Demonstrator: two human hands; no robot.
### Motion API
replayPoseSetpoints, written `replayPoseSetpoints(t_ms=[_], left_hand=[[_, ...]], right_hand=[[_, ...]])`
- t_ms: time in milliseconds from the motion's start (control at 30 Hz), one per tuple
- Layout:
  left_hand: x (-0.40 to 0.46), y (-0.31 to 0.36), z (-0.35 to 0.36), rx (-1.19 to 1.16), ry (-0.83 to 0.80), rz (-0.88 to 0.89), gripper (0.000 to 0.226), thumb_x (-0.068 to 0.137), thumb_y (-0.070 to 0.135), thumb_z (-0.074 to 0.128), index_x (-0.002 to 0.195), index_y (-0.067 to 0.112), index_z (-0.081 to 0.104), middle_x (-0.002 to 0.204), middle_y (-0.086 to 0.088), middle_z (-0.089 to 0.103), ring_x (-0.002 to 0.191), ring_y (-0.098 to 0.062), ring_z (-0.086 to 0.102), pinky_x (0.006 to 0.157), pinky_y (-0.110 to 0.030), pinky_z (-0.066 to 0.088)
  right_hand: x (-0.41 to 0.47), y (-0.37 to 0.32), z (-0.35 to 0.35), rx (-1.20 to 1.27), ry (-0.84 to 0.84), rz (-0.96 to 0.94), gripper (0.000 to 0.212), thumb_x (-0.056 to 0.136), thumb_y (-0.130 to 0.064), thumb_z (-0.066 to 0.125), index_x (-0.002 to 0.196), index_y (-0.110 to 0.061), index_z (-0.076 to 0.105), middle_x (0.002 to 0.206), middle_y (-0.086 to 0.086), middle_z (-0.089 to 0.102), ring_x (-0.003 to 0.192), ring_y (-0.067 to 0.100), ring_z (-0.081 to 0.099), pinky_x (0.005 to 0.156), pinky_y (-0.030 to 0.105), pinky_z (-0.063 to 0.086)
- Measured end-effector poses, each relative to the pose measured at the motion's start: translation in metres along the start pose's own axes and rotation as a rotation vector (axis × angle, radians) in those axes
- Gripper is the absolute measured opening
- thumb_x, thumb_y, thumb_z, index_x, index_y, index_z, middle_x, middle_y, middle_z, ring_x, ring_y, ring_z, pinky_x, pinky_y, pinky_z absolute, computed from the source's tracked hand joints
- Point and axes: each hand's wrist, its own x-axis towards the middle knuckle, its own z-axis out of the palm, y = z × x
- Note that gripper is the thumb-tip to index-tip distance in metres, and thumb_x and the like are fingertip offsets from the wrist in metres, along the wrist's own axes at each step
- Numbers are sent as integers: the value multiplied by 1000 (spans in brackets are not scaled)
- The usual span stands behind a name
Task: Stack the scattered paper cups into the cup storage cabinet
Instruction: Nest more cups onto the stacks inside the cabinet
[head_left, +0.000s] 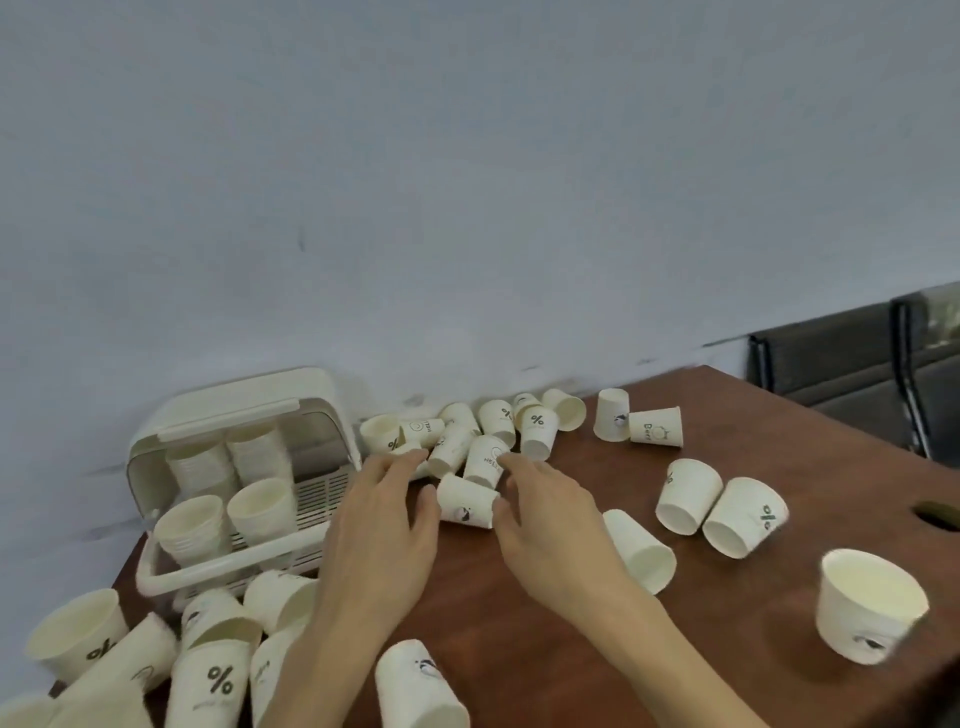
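Observation:
Cream paper cups lie scattered over a brown table (727, 415). One cup (466, 503) lies on its side between my hands. My left hand (387, 512) touches its left end with fingers spread, and my right hand (545, 501) touches its right end. Neither hand is closed around it. A pile of cups (485, 431) lies just beyond, against the wall. The white cup storage cabinet (244, 415) stands open at the left, with several stacks of cups (257, 462) inside on its slatted tray.
More cups lie tipped at the lower left (208, 675) and near my wrists (415, 686). To the right are a pair of cups on their sides (719, 506) and an upright cup (870, 603). Dark chairs (857, 358) stand beyond the table's right edge.

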Motion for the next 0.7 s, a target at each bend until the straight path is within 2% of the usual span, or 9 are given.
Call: replayPoseSetpoints(t_ms=[133, 267, 367, 500, 700], left_hand=[[-7, 30, 28, -60, -18, -35, 37, 90, 26, 54, 127, 30, 56, 123, 9, 53, 109, -15, 53, 89, -34, 44], [-22, 55, 46, -107, -45, -29, 37, 93, 25, 53, 130, 28, 55, 118, 12, 52, 101, -5, 47, 84, -23, 36], [-33, 67, 57, -134, -60, -57, 37, 93, 24, 55, 129, 29, 55, 120, 13, 52, 104, -7, 51, 85, -23, 37], [-45, 89, 76, -151, -102, -68, 39, 92, 28, 54, 130, 30, 53, 118, 13, 53, 105, -11, 55, 90, -34, 46], [-61, 125, 96, -165, -167, -27, 39, 94, 32, 49, 133, 34, 48, 118, 19, 48, 104, -5, 52, 90, -30, 45]], right_hand=[[-17, 38, -25, -46, -50, 0, 44, 98, -30, 42, 141, -27, 35, 121, -6, 53, 112, 16, 50, 93, 32, 41], [-29, 73, -51, -92, -143, 19, 46, 99, -31, 42, 143, -26, 34, 125, -6, 52, 116, 16, 49, 96, 32, 42], [-31, 96, -72, -126, -168, 37, 45, 98, -29, 42, 142, -24, 37, 121, -5, 55, 112, 17, 52, 93, 32, 42], [-31, 118, -98, -153, -190, 72, 45, 96, -26, 43, 140, -23, 41, 114, -4, 58, 107, 17, 53, 88, 35, 46], [-34, 138, -128, -210, -187, 91, 43, 96, -24, 44, 139, -22, 42, 117, -3, 57, 111, 19, 52, 82, 32, 42]])
